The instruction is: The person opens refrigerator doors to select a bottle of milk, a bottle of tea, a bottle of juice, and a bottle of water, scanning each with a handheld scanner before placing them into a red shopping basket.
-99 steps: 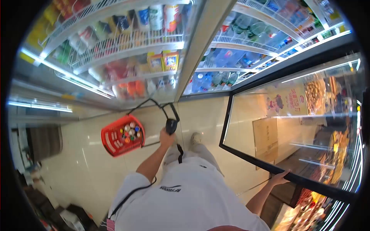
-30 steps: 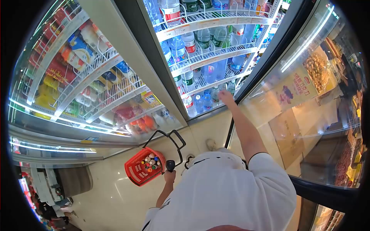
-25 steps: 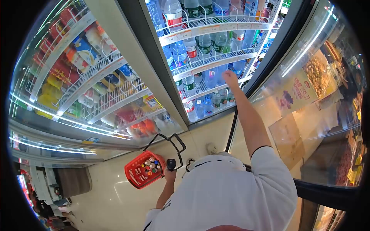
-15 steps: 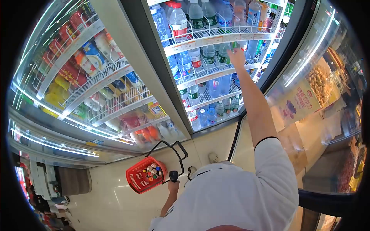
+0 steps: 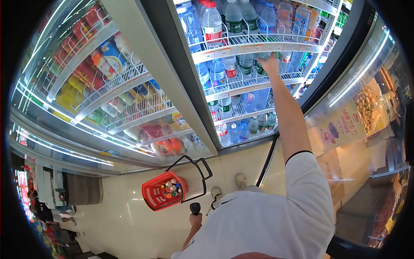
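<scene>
My right hand [image 5: 271,64] reaches into an open drinks cooler, at the second shelf below the top price strip. Its fingers are closed round a clear water bottle [image 5: 261,56] that is tilted sideways, with a bit of green beside the hand. Upright water bottles with green labels [image 5: 246,64] stand just left of it. Low at my left side, my left hand [image 5: 196,219] is wrapped round a black handheld device with a rounded head [image 5: 195,208]. A red shopping basket [image 5: 156,192] holding several small bottles sits on the floor beyond it, apart from the hand.
The cooler's glass door [image 5: 340,125] stands open on the right. White wire shelves [image 5: 258,48] with raised front rails cross the cooler. A closed glass cooler [image 5: 95,82] of drinks is on the left. The basket's black handle [image 5: 206,168] sticks out near my shoes [image 5: 240,179].
The bottle at my right hand now shows tilted sideways under the upper shelf. My left hand and the black device have moved down, away from the basket handle. The view has shifted slightly.
</scene>
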